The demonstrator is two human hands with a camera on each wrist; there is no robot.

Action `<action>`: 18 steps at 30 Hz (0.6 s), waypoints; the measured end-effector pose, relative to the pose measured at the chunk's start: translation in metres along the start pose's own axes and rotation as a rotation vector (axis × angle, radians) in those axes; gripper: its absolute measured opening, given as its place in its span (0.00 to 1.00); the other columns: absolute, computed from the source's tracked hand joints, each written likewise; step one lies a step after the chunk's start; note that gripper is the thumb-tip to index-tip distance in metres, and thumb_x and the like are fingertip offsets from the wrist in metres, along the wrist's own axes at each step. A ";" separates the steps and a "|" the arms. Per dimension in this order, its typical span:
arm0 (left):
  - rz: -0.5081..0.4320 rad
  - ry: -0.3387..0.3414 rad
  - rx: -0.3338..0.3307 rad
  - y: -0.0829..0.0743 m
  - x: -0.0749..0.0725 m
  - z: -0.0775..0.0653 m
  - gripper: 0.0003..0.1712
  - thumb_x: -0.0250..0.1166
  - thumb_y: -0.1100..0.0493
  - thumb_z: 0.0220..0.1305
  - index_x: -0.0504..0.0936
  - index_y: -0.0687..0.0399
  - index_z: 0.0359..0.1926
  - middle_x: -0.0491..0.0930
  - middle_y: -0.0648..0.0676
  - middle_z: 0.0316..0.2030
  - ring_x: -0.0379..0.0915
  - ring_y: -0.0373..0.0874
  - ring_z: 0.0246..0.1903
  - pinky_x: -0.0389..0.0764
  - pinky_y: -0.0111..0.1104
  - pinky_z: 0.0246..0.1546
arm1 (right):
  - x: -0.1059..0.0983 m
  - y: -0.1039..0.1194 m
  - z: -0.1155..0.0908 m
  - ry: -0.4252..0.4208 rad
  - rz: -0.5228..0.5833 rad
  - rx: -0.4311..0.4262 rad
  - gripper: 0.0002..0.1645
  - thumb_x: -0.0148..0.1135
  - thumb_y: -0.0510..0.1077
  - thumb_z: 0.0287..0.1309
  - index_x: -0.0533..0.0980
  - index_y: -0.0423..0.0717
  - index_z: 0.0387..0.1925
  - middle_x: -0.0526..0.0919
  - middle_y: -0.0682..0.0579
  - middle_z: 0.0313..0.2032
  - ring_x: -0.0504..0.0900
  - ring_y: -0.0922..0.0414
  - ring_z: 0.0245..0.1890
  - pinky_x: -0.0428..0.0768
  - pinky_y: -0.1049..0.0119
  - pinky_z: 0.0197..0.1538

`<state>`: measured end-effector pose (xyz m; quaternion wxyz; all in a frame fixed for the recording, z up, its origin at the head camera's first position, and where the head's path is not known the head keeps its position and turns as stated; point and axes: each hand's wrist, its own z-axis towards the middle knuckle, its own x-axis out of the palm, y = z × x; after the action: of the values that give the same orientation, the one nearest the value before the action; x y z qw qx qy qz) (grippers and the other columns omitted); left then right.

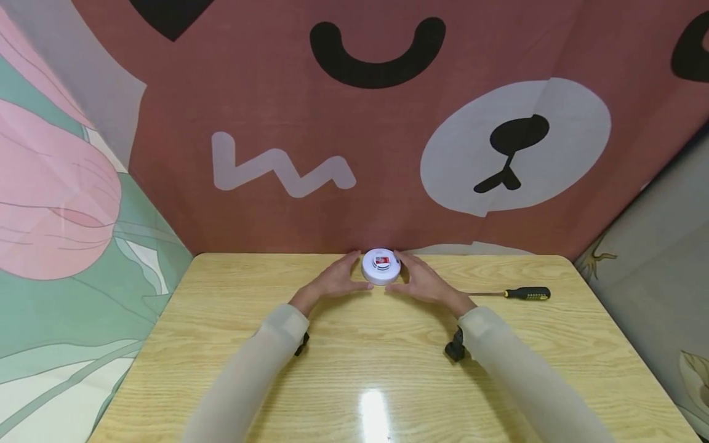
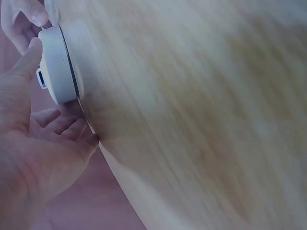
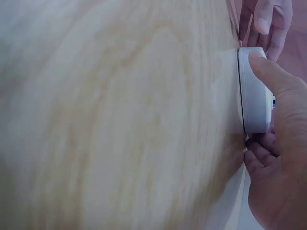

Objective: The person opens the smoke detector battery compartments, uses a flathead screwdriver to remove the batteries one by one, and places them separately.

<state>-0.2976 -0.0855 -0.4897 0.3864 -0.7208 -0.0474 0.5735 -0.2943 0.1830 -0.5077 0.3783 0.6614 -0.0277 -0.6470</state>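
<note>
A round white smoke detector (image 1: 373,276) with a red label lies flat on the wooden table near its back edge. My left hand (image 1: 336,278) is at its left side, fingers spread toward the back and thumb in front, with a small gap to the rim in the head view. From the other side my right hand (image 1: 423,280) curves about it, fingertips at the right rim and thumb close to the front. In the right wrist view the right thumb overlaps the smoke detector (image 3: 253,96); whether it touches cannot be told. Neither hand is clenched around it.
Right of the right hand lies a screwdriver (image 1: 528,293) with a black and yellow handle, its shaft pointing left and its tip hidden by the hand. A printed cloth (image 1: 277,227) rises behind the table (image 1: 343,363). Black wrist devices (image 1: 455,346) hang under the sleeves.
</note>
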 end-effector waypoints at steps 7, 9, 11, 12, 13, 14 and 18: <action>-0.043 -0.053 0.065 -0.005 0.005 0.011 0.54 0.79 0.52 0.64 0.60 0.68 0.80 0.67 0.65 0.76 0.64 0.56 0.76 0.64 0.46 0.77 | 0.006 -0.003 0.008 -0.040 0.041 -0.040 0.63 0.83 0.53 0.55 0.58 0.28 0.79 0.68 0.31 0.74 0.69 0.37 0.74 0.68 0.42 0.76; -0.040 -0.061 0.062 -0.007 0.005 0.013 0.54 0.79 0.53 0.64 0.59 0.70 0.79 0.67 0.66 0.76 0.64 0.57 0.75 0.64 0.46 0.77 | 0.007 -0.004 0.009 -0.045 0.054 -0.043 0.62 0.83 0.52 0.55 0.58 0.27 0.78 0.69 0.31 0.73 0.70 0.37 0.73 0.69 0.42 0.75; -0.030 -0.061 0.052 -0.008 0.006 0.014 0.54 0.78 0.52 0.64 0.59 0.70 0.80 0.66 0.66 0.76 0.64 0.57 0.75 0.64 0.45 0.77 | 0.007 -0.005 0.010 -0.048 0.069 -0.039 0.62 0.83 0.52 0.55 0.59 0.27 0.78 0.70 0.31 0.73 0.71 0.38 0.73 0.69 0.42 0.75; -0.027 -0.060 0.051 -0.008 0.006 0.015 0.54 0.78 0.52 0.65 0.59 0.69 0.80 0.67 0.66 0.76 0.64 0.56 0.75 0.65 0.45 0.77 | 0.007 -0.006 0.010 -0.051 0.077 -0.036 0.62 0.83 0.52 0.55 0.59 0.27 0.78 0.70 0.31 0.73 0.71 0.38 0.73 0.69 0.42 0.75; -0.025 -0.059 0.047 -0.009 0.007 0.016 0.53 0.78 0.52 0.65 0.59 0.68 0.80 0.67 0.65 0.76 0.65 0.56 0.75 0.65 0.45 0.77 | 0.007 -0.006 0.010 -0.056 0.082 -0.038 0.61 0.83 0.51 0.54 0.60 0.27 0.77 0.70 0.30 0.73 0.71 0.37 0.73 0.69 0.42 0.75; -0.024 -0.059 0.045 -0.009 0.008 0.017 0.53 0.78 0.52 0.65 0.59 0.67 0.80 0.68 0.64 0.75 0.65 0.55 0.75 0.65 0.44 0.77 | 0.008 -0.006 0.010 -0.063 0.082 -0.040 0.60 0.83 0.51 0.54 0.61 0.26 0.77 0.71 0.30 0.72 0.71 0.37 0.72 0.69 0.42 0.75; -0.013 -0.079 0.028 -0.009 0.011 0.022 0.51 0.79 0.53 0.64 0.63 0.64 0.79 0.71 0.62 0.74 0.68 0.53 0.73 0.67 0.43 0.76 | 0.009 -0.007 0.010 -0.092 0.080 -0.040 0.57 0.84 0.50 0.54 0.64 0.26 0.75 0.73 0.29 0.70 0.73 0.36 0.71 0.70 0.41 0.74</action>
<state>-0.3094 -0.0626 -0.4942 0.3978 -0.6918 -0.0593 0.5997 -0.3049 0.1781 -0.5177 0.4154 0.6218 -0.0585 -0.6614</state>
